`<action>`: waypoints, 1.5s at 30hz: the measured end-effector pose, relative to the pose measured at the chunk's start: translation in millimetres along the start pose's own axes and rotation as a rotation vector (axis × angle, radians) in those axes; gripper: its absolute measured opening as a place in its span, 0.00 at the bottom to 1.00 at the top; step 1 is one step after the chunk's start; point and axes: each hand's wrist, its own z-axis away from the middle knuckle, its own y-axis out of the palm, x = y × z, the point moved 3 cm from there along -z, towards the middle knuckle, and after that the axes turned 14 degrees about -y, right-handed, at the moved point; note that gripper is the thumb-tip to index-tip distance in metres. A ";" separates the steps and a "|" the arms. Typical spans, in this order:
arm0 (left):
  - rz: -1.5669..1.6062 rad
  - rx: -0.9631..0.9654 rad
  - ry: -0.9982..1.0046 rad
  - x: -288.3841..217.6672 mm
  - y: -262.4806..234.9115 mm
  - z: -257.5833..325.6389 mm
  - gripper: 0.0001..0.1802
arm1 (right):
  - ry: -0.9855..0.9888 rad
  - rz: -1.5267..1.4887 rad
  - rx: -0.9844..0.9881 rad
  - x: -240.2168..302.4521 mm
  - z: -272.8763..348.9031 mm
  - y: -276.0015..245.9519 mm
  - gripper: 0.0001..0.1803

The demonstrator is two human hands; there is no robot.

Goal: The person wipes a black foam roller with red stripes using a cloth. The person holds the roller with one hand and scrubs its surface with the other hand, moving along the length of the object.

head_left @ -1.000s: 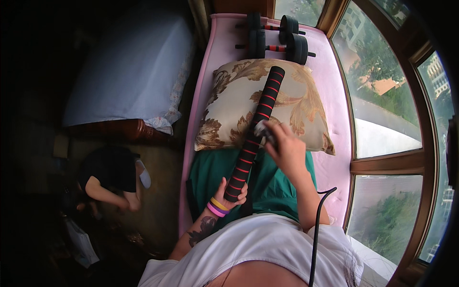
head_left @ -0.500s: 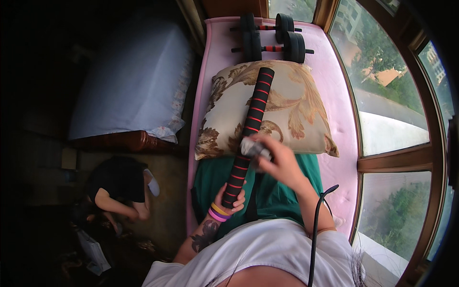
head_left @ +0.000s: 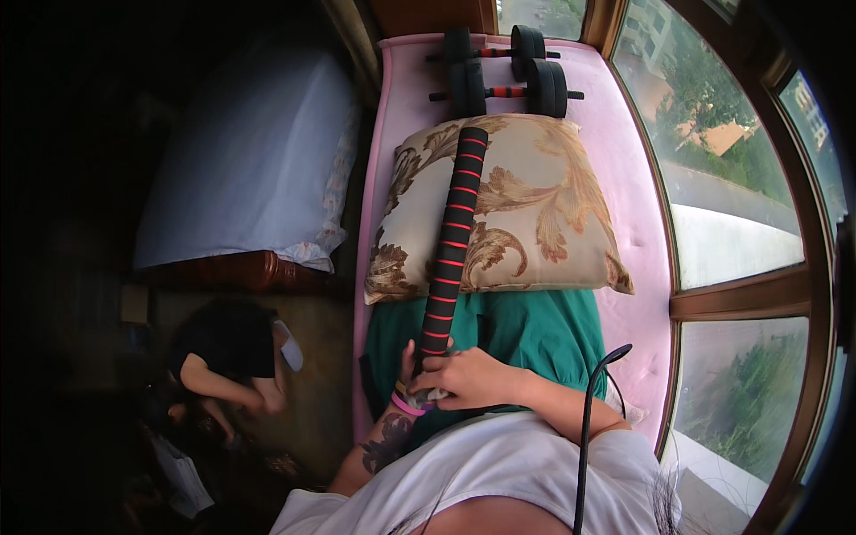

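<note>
Black rod [head_left: 457, 234] is grasped by the left hand [head_left: 409, 364], pale wad [head_left: 436, 394] clutched at its near end by the right hand [head_left: 470, 375]; were grip loosened, the rod could be toppled.

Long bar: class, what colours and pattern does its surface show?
The long bar is black with narrow red cross-stripes, best seen in the head view.

Black with red rings along the bar [head_left: 456, 232] above the grip. Pink and yellow on the bands [head_left: 407, 406] just below; whitish, perhaps, on the wad [head_left: 437, 393] half hidden in it. Green on the trousers [head_left: 539, 334] beside it. Beyond it, brown-leafed cream on the pillow [head_left: 553, 196], black and red on the dumbbells [head_left: 546, 87].
</note>
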 end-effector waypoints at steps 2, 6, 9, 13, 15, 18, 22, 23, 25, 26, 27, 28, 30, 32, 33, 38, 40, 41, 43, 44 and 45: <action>0.045 0.287 -0.096 2.6 -29.5 -11.2 0.35 | 0.010 -0.119 -0.058 -3.8 0.5 -12.1 0.24; 0.167 0.818 -0.288 1.5 -24.2 -8.6 0.32 | 0.080 0.173 -0.615 -39.3 -1.3 -83.4 0.22; 0.186 0.748 -0.285 0.6 -23.4 -6.0 0.28 | 0.377 0.282 -0.921 -75.6 2.1 -125.3 0.24; 0.166 0.741 -0.330 -3.9 -17.0 -6.0 0.28 | 0.484 0.510 -0.649 -92.1 -3.8 -107.2 0.22; 0.212 0.795 -0.377 -4.9 -22.7 -10.6 0.30 | 0.426 0.436 -0.478 -63.6 -15.9 -79.1 0.21; 0.228 0.885 -0.395 1.7 -46.0 -19.7 0.29 | 0.184 0.266 -0.142 -18.5 -19.5 -15.7 0.22; 0.208 1.011 -0.364 -0.4 -63.8 -36.5 0.27 | 0.089 0.296 -0.138 -0.4 -21.8 10.0 0.18; 0.204 1.045 -0.344 -1.0 -68.3 -38.9 0.26 | 0.085 0.199 -0.133 -3.3 -20.3 4.7 0.19; 0.201 1.065 -0.345 -0.7 -66.6 -45.6 0.25 | 0.091 0.061 -0.087 -6.9 -20.5 -16.3 0.22; 0.207 1.034 -0.367 1.7 -66.9 -44.4 0.25 | 0.114 0.010 -0.018 -6.2 -20.4 -25.9 0.23; 0.210 0.940 -0.447 0.9 -58.6 -39.4 0.26 | 0.122 0.018 -0.041 -10.3 -17.0 -39.1 0.23; 0.216 0.831 -0.516 2.8 -49.4 -28.1 0.27 | 0.122 0.011 -0.064 -15.3 -14.9 -47.8 0.24; 0.184 0.806 -0.364 -1.8 -25.1 -10.9 0.30 | 0.107 0.161 -0.363 -30.8 -13.8 -73.9 0.26; 0.171 0.805 -0.344 -3.3 -21.0 -8.6 0.28 | 0.216 0.313 -0.576 -52.1 -16.8 -101.6 0.27; 0.176 0.801 -0.344 -3.5 -21.5 -7.9 0.28 | 0.257 0.364 -0.671 -67.1 -20.9 -113.5 0.27; 0.188 0.714 -0.321 -1.2 -23.6 -12.5 0.28 | 0.423 0.618 -0.485 -73.5 -37.2 -88.2 0.26; 0.195 0.680 -0.283 2.0 -37.3 -20.9 0.30 | 0.249 0.690 -0.201 -52.3 -40.3 -39.7 0.25; 0.203 0.665 -0.262 5.5 -47.0 -26.9 0.30 | 0.188 0.625 -0.036 -31.3 -38.9 -13.7 0.23; 0.096 0.418 -0.091 11.4 -80.4 -46.7 0.31 | -0.006 0.587 0.038 5.7 -30.0 30.1 0.17; 0.083 0.541 -0.182 7.8 -59.7 -40.3 0.31 | -0.051 0.566 0.119 12.2 -22.0 44.2 0.19; 0.058 0.660 -0.275 3.6 -35.9 -30.7 0.32 | -0.075 0.353 0.142 11.3 -17.7 49.3 0.19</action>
